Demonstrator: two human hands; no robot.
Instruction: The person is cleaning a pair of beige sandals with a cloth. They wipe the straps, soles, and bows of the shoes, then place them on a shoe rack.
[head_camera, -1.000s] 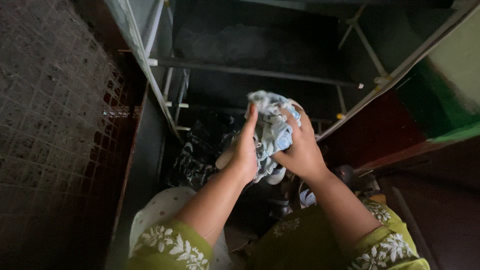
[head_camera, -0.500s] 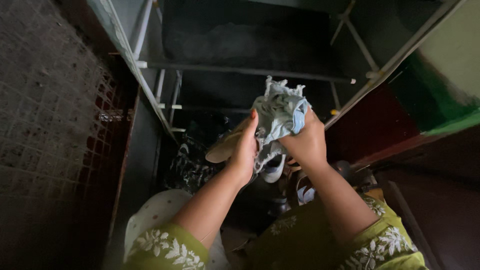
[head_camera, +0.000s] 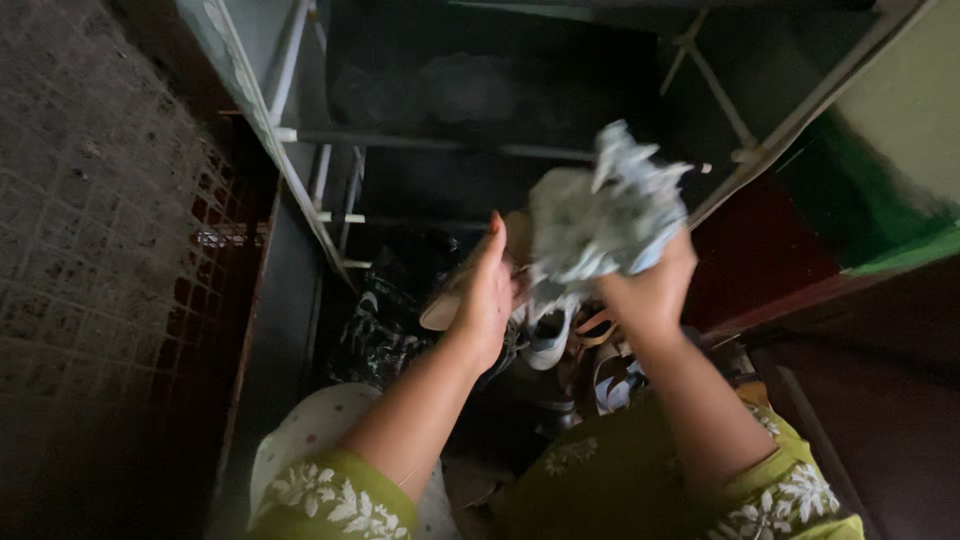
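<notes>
Crumpled pale-blue cloth (head_camera: 608, 205): right hand (head_camera: 650, 290) fingers clenched around it; left hand (head_camera: 487, 300) fingers pressed together against a beige shoe (head_camera: 455, 300).

Both forearms bare from elbow to wrist. Left hand (head_camera: 485, 300): one fingernail at the tip shows reddish polish. Right hand (head_camera: 650, 295): no rings or bands discernible in the dim light. Sleeves (head_camera: 335, 495) short, olive-green fabric, hemmed with white floral embroidery on both arms. Same green cloth covers the torso, with a small white flower motif.
</notes>
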